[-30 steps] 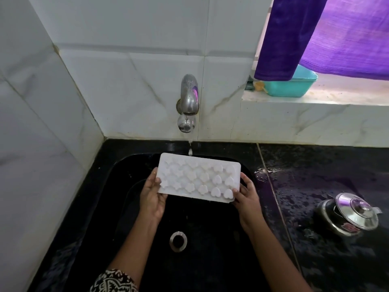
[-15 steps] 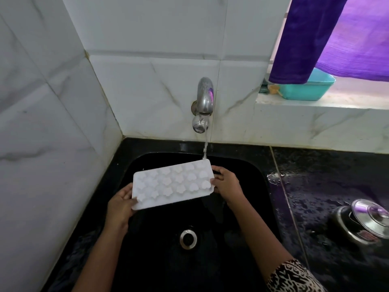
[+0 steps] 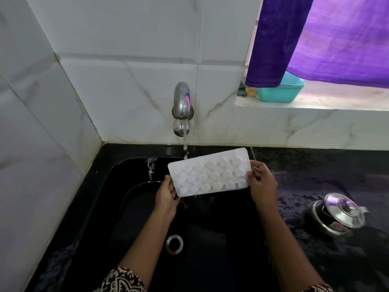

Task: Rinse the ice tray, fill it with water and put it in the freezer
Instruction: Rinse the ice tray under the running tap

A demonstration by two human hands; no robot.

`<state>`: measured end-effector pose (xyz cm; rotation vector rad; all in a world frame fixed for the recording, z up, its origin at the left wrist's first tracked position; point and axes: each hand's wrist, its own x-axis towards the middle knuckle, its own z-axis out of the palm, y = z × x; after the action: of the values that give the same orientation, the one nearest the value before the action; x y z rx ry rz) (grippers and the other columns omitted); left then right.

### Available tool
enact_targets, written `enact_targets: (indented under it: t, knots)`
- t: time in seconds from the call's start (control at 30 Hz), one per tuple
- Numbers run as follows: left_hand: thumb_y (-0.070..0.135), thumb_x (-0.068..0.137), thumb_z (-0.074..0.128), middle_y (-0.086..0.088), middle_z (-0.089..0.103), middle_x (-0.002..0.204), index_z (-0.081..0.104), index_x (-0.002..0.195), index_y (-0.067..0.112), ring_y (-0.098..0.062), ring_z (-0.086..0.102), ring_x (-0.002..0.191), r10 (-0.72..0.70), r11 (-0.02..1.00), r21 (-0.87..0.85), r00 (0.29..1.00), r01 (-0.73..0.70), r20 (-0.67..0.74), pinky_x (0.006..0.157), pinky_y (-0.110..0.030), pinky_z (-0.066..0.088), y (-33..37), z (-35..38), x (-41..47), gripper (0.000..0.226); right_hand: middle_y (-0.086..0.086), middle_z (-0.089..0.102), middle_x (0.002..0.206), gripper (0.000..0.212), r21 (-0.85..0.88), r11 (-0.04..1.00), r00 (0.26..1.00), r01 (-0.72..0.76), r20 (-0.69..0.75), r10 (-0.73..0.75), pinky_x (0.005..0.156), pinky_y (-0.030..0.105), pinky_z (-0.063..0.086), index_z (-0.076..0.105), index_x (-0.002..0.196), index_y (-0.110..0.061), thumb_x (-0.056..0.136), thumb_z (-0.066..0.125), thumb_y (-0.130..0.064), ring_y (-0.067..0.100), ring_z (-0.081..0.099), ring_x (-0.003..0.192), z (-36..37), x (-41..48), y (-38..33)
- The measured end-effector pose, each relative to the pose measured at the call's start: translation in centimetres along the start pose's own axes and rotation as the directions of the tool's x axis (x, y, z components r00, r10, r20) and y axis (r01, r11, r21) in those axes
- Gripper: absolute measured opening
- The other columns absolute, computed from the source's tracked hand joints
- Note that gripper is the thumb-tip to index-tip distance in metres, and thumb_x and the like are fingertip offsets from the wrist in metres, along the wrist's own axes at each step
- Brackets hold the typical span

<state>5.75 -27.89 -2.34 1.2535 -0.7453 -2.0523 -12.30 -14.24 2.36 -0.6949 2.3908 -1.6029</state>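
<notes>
The task looks to be at an early stage: rinsing or filling is under way, the freezer step is left. The left hand (image 3: 167,197) pinches the lower left corner of the white rectangular plastic ice tray (image 3: 210,174), held tilted above the black sink (image 3: 130,199). A thin stream from the steel wall tap (image 3: 182,106) strikes its far edge; whether the moulds hold water is unclear. The right hand (image 3: 263,184) clasps the tray's right end.
</notes>
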Motion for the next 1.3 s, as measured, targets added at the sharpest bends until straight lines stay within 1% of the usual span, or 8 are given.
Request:
enact_targets:
  t: [0.1, 0.23, 0.37, 0.57, 0.7, 1.03, 1.17, 1.3]
  knots:
    - [0.054, 0.099, 0.034, -0.005, 0.065, 0.105, 0.059, 0.104, 0.016, -0.02, 0.061, 0.094, 0.044, 0.994, -0.102, 0.998, -0.048, -0.038, 0.086, -0.039, 0.044, 2.1, -0.8, 0.1, 0.046, 0.007, 0.066, 0.109, 0.03, 0.42, 0.899, 0.992, -0.122, 0.033, 0.119, 0.086, 0.025, 0.049, 0.061, 0.078, -0.013, 0.084, 0.052, 0.015, -0.002, 0.063, 0.09, 3.1, -0.3, 0.5]
    - [0.02, 0.099, 0.05, -0.008, 0.063, 0.099, 0.057, 0.107, 0.012, -0.017, 0.062, 0.078, 0.106, 0.97, -0.21, 0.992, -0.119, -0.071, 0.067, -0.031, 0.052, 3.3, -3.0, 0.0, 0.013, 0.002, 0.064, 0.115, 0.042, 0.796, 0.478, 0.907, -0.371, 0.201, 0.37, 0.077, 0.033, 0.055, 0.068, 0.052, -0.013, 0.078, 0.055, 0.018, 0.017, 0.064, 0.101, 5.7, -1.9, 0.4]
    - [-0.001, 0.096, 0.044, -0.015, 0.065, 0.108, 0.048, 0.129, 0.009, -0.024, 0.064, 0.089, 0.033, 0.962, -0.273, 0.999, -0.025, 0.023, 0.06, -0.029, 0.059, 1.3, -3.1, -0.3, 0.034, 0.008, 0.067, 0.111, 0.03, 0.875, 0.335, 0.889, -0.349, 0.197, 0.413, 0.063, 0.031, 0.057, 0.072, 0.093, -0.011, 0.086, 0.05, 0.009, 0.023, 0.067, 0.094, 3.9, -2.4, 1.2]
    - [-0.005, 0.094, 0.044, -0.013, 0.067, 0.118, 0.054, 0.129, 0.018, -0.027, 0.069, 0.097, -0.016, 0.961, -0.266, 0.972, 0.079, 0.233, 0.068, -0.035, 0.06, -2.0, -0.8, -1.0, 0.042, -0.007, 0.061, 0.121, 0.037, 0.771, 0.595, 0.967, -0.226, 0.103, 0.234, 0.088, 0.022, 0.052, 0.052, 0.122, -0.019, 0.093, 0.047, 0.003, 0.005, 0.058, 0.111, -1.5, -1.1, 2.0]
    - [-0.008, 0.095, 0.042, -0.009, 0.062, 0.122, 0.054, 0.122, 0.023, -0.026, 0.064, 0.101, 0.08, 0.97, -0.241, 0.979, -0.032, 0.189, 0.065, -0.035, 0.06, -0.9, -0.9, -0.6, 0.044, -0.014, 0.06, 0.119, 0.047, 0.7, 0.69, 0.983, -0.183, 0.13, 0.129, 0.083, 0.014, 0.05, 0.048, 0.126, -0.017, 0.084, 0.055, 0.001, -0.003, 0.057, 0.111, -0.9, -0.4, 2.3]
    - [-0.004, 0.095, 0.045, -0.001, 0.064, 0.114, 0.053, 0.126, 0.026, -0.023, 0.06, 0.105, 0.444, 0.895, 0.09, 0.893, -0.438, -0.073, 0.07, -0.033, 0.052, 8.3, -8.8, -2.7, 0.044, 0.018, 0.058, 0.125, 0.039, 0.535, 0.627, 0.815, -0.566, 0.475, 0.331, 0.088, 0.036, 0.051, 0.046, 0.131, 0.002, 0.093, 0.047, 0.009, 0.028, 0.059, 0.108, 12.1, -2.5, -0.3]
    - [0.002, 0.096, 0.046, -0.004, 0.061, 0.12, 0.053, 0.126, 0.026, -0.028, 0.058, 0.109, 0.385, 0.921, 0.132, 0.905, -0.366, -0.18, 0.069, -0.037, 0.051, 8.7, -12.1, -3.6, 0.04, 0.019, 0.061, 0.122, 0.035, 0.365, 0.724, 0.767, -0.585, 0.539, 0.348, 0.094, 0.044, 0.049, 0.051, 0.127, 0.003, 0.092, 0.051, 0.005, 0.032, 0.06, 0.109, 12.4, -3.6, -2.3]
    - [0.001, 0.098, 0.041, -0.009, 0.061, 0.111, 0.048, 0.125, 0.022, -0.027, 0.06, 0.093, 0.176, 0.979, -0.076, 0.973, -0.189, -0.151, 0.065, -0.044, 0.057, 5.2, -11.3, -3.7, 0.035, 0.013, 0.067, 0.113, 0.035, 0.219, 0.895, 0.847, -0.389, 0.466, 0.254, 0.094, 0.043, 0.05, 0.058, 0.122, 0.002, 0.088, 0.061, 0.0, 0.024, 0.064, 0.101, 9.2, -2.4, -3.7]
